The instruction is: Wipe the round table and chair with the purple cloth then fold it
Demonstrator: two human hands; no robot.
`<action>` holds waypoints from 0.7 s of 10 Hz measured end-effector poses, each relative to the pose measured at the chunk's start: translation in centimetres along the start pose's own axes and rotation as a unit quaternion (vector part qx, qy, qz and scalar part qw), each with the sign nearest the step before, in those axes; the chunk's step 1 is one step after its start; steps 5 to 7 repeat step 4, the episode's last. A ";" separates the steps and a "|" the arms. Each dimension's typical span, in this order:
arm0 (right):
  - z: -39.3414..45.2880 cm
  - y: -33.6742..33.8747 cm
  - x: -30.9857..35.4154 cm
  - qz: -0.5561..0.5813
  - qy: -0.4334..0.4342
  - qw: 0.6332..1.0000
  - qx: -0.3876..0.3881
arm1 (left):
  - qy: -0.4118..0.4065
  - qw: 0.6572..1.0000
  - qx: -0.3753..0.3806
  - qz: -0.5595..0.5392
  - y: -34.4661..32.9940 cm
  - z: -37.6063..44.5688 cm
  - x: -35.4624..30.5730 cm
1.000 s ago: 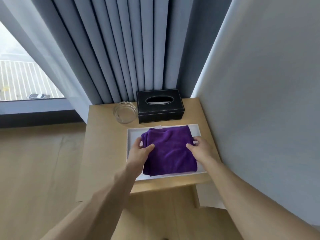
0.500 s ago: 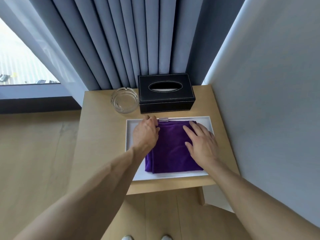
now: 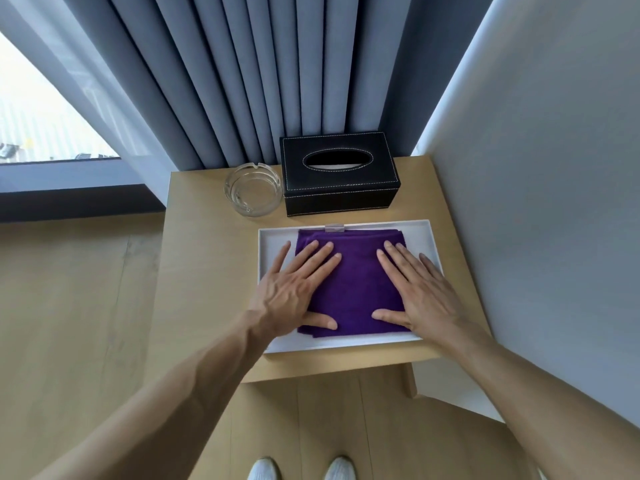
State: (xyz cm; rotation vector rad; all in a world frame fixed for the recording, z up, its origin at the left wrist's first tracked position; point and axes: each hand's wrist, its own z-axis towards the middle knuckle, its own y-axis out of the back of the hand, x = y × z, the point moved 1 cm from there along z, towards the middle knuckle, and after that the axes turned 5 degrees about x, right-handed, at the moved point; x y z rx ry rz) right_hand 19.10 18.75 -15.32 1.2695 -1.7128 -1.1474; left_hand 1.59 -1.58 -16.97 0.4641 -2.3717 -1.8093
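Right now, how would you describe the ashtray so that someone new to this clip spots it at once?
Find the wooden side table in the corner, in front of the grey curtain. Along its back edge, left of the black tissue box and behind the white tray, sits the ashtray. It is the only round, clear glass thing there; its neighbours are rectangular and opaque.

Left hand point(image 3: 294, 289) and right hand point(image 3: 420, 289) lie palm down, side by side, fingers straight and spread, thumbs pointing inward. Both forearms are bare and extended forward.
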 end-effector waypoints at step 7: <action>-2.3 3.1 0.0 0.007 -0.024 0.997 0.078 | 0.089 0.992 0.086 -0.006 2.4 -1.8 -0.2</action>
